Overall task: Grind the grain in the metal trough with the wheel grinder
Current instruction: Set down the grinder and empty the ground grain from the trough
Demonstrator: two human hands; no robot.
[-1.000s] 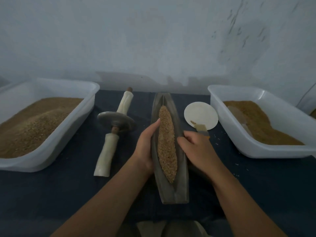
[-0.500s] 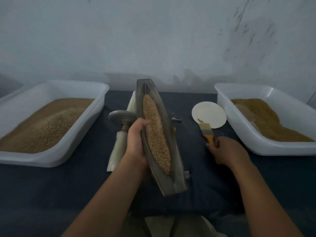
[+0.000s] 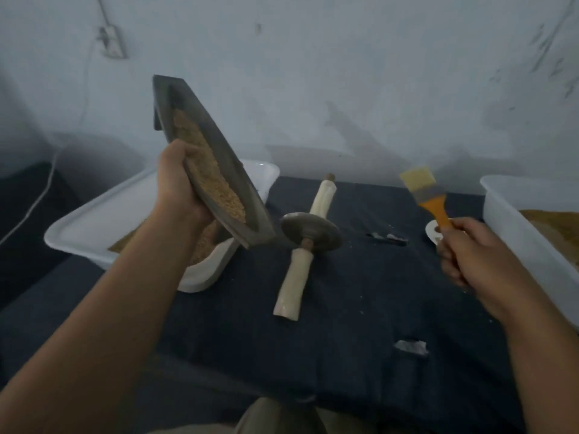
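Note:
My left hand (image 3: pixel 178 186) grips the long metal trough (image 3: pixel 232 180) by its side and holds it in the air, tilted with its far end up, over the left white tub (image 3: pixel 97 220). Tan grain (image 3: pixel 206 177) lies along the trough's channel. My right hand (image 3: pixel 470 258) holds an orange-handled brush (image 3: pixel 429 198) with its bristles pointing up. The wheel grinder (image 3: pixel 308 236), a metal disc on a pale wooden axle, lies on the dark cloth between my hands, touched by neither.
A second white tub (image 3: pixel 513 214) with brown powder stands at the right edge. A small white disc (image 3: pixel 434 234) lies partly behind my right hand. Torn spots (image 3: pixel 410 346) show in the dark cloth. A cable hangs down the wall at left.
My left hand has lifted the trough off the cloth and swung it left over the left tub, tilting it. My right hand has picked up the brush and raised it.

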